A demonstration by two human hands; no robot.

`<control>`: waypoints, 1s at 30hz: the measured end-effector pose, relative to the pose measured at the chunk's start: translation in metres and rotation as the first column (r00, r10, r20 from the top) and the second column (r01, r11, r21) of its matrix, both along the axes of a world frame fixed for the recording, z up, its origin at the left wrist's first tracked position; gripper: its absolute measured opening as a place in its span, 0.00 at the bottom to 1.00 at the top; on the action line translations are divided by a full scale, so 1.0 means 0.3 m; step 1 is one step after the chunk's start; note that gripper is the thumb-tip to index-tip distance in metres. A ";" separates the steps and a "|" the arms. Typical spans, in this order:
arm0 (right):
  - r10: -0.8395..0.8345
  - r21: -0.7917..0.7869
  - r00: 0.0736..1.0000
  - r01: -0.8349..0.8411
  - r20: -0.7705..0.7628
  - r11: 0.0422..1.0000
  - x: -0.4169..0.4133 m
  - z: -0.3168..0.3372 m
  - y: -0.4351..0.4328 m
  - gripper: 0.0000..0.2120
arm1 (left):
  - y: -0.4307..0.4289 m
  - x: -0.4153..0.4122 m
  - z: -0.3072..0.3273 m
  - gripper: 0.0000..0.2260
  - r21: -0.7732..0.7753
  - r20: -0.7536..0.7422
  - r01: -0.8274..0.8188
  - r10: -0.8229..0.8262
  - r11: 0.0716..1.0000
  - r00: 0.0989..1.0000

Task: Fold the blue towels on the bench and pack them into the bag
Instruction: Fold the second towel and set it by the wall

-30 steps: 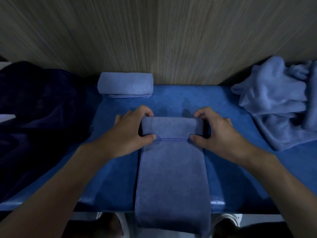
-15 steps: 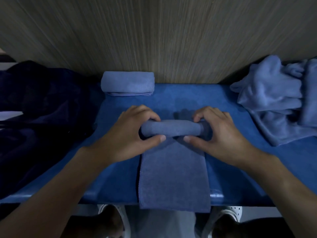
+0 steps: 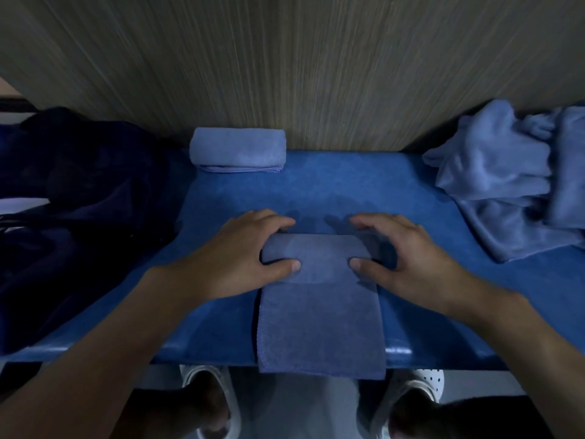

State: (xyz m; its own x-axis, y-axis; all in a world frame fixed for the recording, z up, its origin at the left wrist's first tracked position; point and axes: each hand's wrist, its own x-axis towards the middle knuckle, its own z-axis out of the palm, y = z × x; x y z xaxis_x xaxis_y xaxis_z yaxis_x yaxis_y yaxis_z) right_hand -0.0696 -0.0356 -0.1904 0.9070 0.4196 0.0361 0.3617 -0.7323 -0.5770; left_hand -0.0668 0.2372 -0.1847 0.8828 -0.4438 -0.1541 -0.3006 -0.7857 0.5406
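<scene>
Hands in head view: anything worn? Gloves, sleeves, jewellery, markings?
Nothing worn. The left hand and right hand are bare: no gloves, rings or markings. The left forearm and right forearm show no sleeve, watch or band up to the frame edge.

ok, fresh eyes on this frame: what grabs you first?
The left hand and right hand grip the rolled far end of a blue towel in the middle of the bench, its tail hanging over the near edge. A finished roll sits at the back; a loose towel heap lies far right, a dark bag left.
</scene>
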 end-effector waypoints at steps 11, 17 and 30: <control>0.029 0.012 0.991 -0.027 -0.131 1.000 0.021 0.000 -0.009 0.27 | -0.012 0.005 0.022 0.18 -0.144 -0.147 -0.073 0.051 0.987 0.988; -0.058 0.007 0.966 0.058 0.251 0.998 0.052 -0.012 0.031 0.27 | -0.023 0.019 0.015 0.27 -0.163 0.111 -0.135 0.154 0.977 0.982; 0.041 0.262 0.996 -0.062 0.084 0.963 -0.062 0.017 0.017 0.16 | -0.030 -0.083 0.042 0.04 -0.375 -0.047 -0.053 0.038 0.926 0.998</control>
State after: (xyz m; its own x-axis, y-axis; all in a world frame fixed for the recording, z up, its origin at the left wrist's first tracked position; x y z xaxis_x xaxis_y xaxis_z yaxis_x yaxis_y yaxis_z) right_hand -0.0883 -0.0307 -0.1853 0.8744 0.4318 0.2212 0.4462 -0.5366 -0.7162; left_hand -0.0917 0.2282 -0.1722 0.9000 -0.4355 -0.0179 -0.2427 -0.5350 0.8093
